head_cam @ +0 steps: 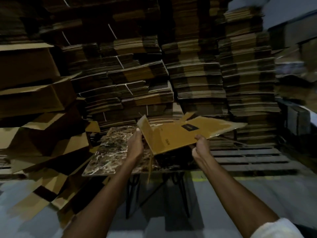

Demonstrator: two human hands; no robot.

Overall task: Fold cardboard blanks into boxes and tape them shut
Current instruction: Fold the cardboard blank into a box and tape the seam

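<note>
Over on the left, made-up boxes (34, 93) lie heaped and tumbling toward the floor. Next comes the small marble-patterned counter (111, 148). Above it the person holds a cardboard blank (175, 136) in the air, clear of the top and partly opened. The left hand (136, 145) is closed on the upturned panel at its left edge, thumb showing at the rim. The sheet looks light and stiff but easy to crease, so I'd hold it at the edges near the fold lines, not on the loose flaps. There's a dark label (189, 127) on the top face and a line of small print nearer the person, both too blurred to read. The right hand (201, 148) pinches the near edge, thumb on top and fingers curled beneath. Behind rise stacks of flat cardboard (245, 83); further right is a wooden pallet (248, 157).
</note>
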